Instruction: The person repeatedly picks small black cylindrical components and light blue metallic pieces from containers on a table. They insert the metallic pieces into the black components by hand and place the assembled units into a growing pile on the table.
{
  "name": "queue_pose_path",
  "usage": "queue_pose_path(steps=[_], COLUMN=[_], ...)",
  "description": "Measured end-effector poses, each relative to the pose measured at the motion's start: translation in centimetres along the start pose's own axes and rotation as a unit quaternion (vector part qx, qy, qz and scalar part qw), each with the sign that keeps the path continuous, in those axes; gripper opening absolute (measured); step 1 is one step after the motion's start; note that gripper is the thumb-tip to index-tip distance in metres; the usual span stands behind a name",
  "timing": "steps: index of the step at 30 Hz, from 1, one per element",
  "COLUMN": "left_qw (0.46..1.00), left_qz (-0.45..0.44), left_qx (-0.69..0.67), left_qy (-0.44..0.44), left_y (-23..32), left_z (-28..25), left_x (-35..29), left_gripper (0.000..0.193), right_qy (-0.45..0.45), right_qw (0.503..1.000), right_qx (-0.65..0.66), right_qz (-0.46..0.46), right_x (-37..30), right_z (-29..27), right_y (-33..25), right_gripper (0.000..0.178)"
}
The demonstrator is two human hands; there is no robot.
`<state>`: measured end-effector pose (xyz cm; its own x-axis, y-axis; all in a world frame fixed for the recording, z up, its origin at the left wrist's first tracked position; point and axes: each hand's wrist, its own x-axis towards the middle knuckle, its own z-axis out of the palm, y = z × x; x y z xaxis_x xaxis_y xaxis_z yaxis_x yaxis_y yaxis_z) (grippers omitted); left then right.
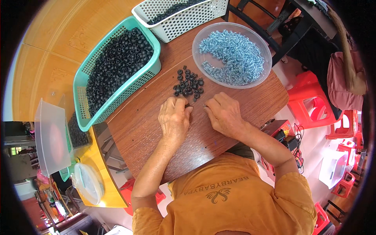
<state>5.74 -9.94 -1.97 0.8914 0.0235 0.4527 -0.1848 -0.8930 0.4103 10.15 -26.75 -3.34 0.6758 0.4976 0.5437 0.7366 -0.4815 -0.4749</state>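
Observation:
My left hand (174, 117) rests on the brown wooden table, its fingers curled and pressed together beside a small pile of black round pieces with holes (188, 82). A bit of something dark shows near its thumb, too small to name. To the right, my right hand (224, 114) is closed in a pinch, with a tiny dark speck at its fingertips. The hands are a short gap apart. Beyond them, a clear round tub (197, 64) holds many small, translucent light-blue pieces (235, 55).
A teal basket (156, 64) full of black pieces stands at the table's left edge. Behind it is a white perforated basket (184, 24). Red plastic stools (311, 102) stand on the right. A frosted plastic bin (51, 137) and round lids (88, 183) are on the left.

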Motion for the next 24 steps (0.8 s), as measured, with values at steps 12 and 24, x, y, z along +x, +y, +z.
queue_pose_path(steps=[12, 24], left_qw=[0.739, 0.576], left_qz=[-0.369, -0.39], left_qx=[-0.563, -0.718], left_qy=[-0.023, 0.008], left_y=[0.9, 2.2], left_z=[-3.4, -2.9], left_x=[-1.0, -3.2], left_gripper=[0.013, 0.016], right_qy=[0.004, 0.008], right_qw=[0.988, 0.965], right_qx=[0.151, 0.258], right_qz=[0.039, 0.049], right_x=[0.1, 0.8], right_z=[-0.5, -1.7], right_y=[0.0, -3.8], right_gripper=[0.007, 0.006])
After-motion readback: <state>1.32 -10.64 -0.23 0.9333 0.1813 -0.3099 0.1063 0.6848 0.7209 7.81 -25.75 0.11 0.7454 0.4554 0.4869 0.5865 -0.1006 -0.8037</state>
